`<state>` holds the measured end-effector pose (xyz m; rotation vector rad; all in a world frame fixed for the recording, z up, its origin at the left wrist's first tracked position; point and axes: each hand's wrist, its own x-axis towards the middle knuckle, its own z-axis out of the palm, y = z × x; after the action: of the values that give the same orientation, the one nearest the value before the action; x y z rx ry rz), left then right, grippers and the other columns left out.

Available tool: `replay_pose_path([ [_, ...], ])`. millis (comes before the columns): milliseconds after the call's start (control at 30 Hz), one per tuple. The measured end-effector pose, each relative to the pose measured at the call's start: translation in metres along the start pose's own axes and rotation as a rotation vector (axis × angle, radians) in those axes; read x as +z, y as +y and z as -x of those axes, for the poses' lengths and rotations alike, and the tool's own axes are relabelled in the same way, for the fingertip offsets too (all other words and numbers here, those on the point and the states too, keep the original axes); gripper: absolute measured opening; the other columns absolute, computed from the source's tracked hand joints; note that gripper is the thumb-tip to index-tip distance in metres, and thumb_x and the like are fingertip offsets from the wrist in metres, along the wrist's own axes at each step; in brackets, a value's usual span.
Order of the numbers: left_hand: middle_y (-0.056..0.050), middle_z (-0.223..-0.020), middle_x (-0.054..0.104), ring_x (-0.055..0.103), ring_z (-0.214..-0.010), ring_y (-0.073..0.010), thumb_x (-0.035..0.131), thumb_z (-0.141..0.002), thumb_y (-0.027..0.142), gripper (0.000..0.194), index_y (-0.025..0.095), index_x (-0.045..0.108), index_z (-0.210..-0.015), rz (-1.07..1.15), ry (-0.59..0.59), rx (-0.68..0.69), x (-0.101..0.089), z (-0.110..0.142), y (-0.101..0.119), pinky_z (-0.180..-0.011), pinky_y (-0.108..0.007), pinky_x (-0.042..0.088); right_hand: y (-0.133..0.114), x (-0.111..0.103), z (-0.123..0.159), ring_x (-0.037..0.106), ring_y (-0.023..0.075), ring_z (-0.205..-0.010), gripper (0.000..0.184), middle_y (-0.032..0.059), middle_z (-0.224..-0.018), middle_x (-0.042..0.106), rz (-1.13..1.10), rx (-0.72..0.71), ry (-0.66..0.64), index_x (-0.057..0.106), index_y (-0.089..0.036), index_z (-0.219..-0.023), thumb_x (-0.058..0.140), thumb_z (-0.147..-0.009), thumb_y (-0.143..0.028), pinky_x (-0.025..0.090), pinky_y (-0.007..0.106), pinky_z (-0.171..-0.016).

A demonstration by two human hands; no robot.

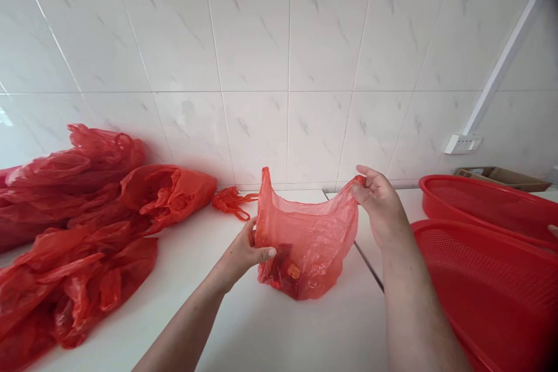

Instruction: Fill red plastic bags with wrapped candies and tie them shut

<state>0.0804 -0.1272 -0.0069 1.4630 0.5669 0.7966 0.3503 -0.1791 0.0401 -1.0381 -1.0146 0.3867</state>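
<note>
A translucent red plastic bag (314,232) stands on the white tabletop (244,325), its mouth spread upward and its sides wrinkled. Low inside the bag, toward its left side, lies a darker red item (285,276) with an orange patch; the film blurs it too much to say what it is. The left hand (246,253) grips the bag's left side, thumb across the front and fingers behind. The right hand (381,200) pinches the bunched upper right corner of the bag between thumb and fingers and draws it outward, while the bag's left handle sticks up unheld. Just left of the bag and a little behind it is a small crumpled red bundle (229,202) with loose loops. Further left of the bag, a rounded red bag (174,195) leans against a large heap of red bags (65,203). Right of the bag, beyond a dark seam (370,267) in the tabletop, sit a near red basket (492,296) with mesh sides and a far red basket (488,203). Behind them, well right of the bag, are a cardboard box (510,178) and a white wall socket (462,144). A tiled wall (253,29) rises behind the bag.
</note>
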Motion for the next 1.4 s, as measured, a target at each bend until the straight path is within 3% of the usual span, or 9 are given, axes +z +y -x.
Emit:
replay_pose_path([
  [133,-0.010,-0.103,0.067,0.062,-0.096,-0.0269,0.071,-0.073,0.034,0.038,0.018,0.064,-0.107,-0.007,0.110,-0.037,-0.004,-0.007,-0.008,-0.084,-0.037,0.048,0.029,-0.002,-0.010,0.042,0.0264,-0.125,0.102,0.0129,-0.134,0.043,-0.004,0.027,0.018,0.027,-0.027,-0.141,0.079,-0.056,-0.049,0.037,0.043,-0.101],
  [267,-0.006,-0.087,0.069,0.063,-0.079,-0.0189,0.070,-0.074,0.038,0.026,0.017,0.067,-0.089,0.139,0.284,-0.069,-0.010,-0.015,-0.021,-0.073,-0.029,0.047,0.069,0.000,-0.015,0.038,0.0289,-0.129,0.111,0.0174,-0.143,0.033,0.029,0.221,0.073,0.016,-0.027,-0.145,0.077,-0.057,-0.056,0.034,0.046,-0.104],
  [367,-0.008,-0.091,0.069,0.064,-0.081,-0.0193,0.070,-0.075,0.037,0.028,0.016,0.066,-0.093,0.296,0.270,-0.033,-0.010,-0.017,-0.024,-0.075,-0.030,0.048,0.095,0.008,-0.008,0.042,0.0306,-0.127,0.104,0.0156,-0.145,0.033,-0.121,0.365,-0.023,0.024,-0.029,-0.143,0.075,-0.058,-0.061,0.037,0.047,-0.102],
  [533,-0.011,-0.098,0.069,0.066,-0.088,-0.0223,0.073,-0.073,0.032,0.031,0.015,0.065,-0.097,0.465,0.259,0.009,-0.009,-0.020,-0.027,-0.080,-0.031,0.049,0.117,0.028,0.012,0.063,0.0279,-0.100,0.065,0.0113,-0.112,0.065,-0.581,0.520,-0.448,0.054,-0.023,-0.122,0.073,-0.067,-0.053,0.049,0.043,-0.087],
  [667,-0.008,-0.095,0.070,0.066,-0.088,-0.0214,0.071,-0.074,0.027,0.024,0.015,0.065,-0.094,0.627,0.315,0.026,-0.010,-0.028,-0.031,-0.079,-0.030,0.052,0.105,0.037,0.013,0.067,0.0220,-0.085,0.035,0.0049,-0.089,0.071,-0.659,0.583,-0.391,0.067,-0.020,-0.098,0.076,-0.068,-0.034,0.050,0.036,-0.083],
  [867,-0.006,-0.098,0.070,0.065,-0.094,-0.0183,0.068,-0.077,0.025,0.017,0.016,0.065,-0.092,0.850,0.437,0.051,0.001,-0.035,-0.026,-0.086,-0.029,0.051,0.069,0.059,0.016,0.061,0.0232,-0.100,0.022,0.0054,-0.102,0.067,-0.800,0.614,-0.332,0.064,-0.022,-0.093,0.065,-0.077,-0.037,0.050,0.037,-0.081],
  [1067,-0.007,-0.089,0.069,0.065,-0.088,-0.0232,0.067,-0.078,0.040,0.034,0.018,0.064,-0.102,0.662,0.134,0.039,0.013,-0.022,-0.025,-0.080,-0.033,0.050,0.062,0.084,0.028,0.044,0.0090,-0.052,0.017,-0.0087,-0.054,0.038,-0.856,0.627,-0.135,0.050,-0.023,-0.076,0.064,-0.069,-0.018,0.048,0.027,-0.064],
  [1233,0.000,-0.073,0.064,0.061,-0.066,-0.0115,0.076,-0.070,0.031,0.023,0.017,0.062,-0.083,0.696,0.260,-0.011,0.015,-0.024,-0.030,-0.064,-0.022,0.048,0.054,0.083,0.036,0.023,0.0071,-0.045,0.015,-0.0089,-0.050,0.025,-0.744,0.589,-0.388,0.055,-0.020,-0.083,0.054,-0.075,-0.033,0.029,0.020,-0.045],
  [1400,-0.004,-0.083,0.066,0.062,-0.071,-0.0133,0.069,-0.077,0.031,0.021,0.016,0.062,-0.089,0.772,0.384,-0.044,0.013,-0.029,-0.031,-0.064,-0.023,0.048,0.039,0.083,0.046,0.024,0.0071,-0.045,0.041,-0.0089,-0.049,0.035,-0.294,0.482,-0.712,0.055,-0.021,-0.113,0.058,-0.078,-0.040,0.023,0.021,-0.044],
])
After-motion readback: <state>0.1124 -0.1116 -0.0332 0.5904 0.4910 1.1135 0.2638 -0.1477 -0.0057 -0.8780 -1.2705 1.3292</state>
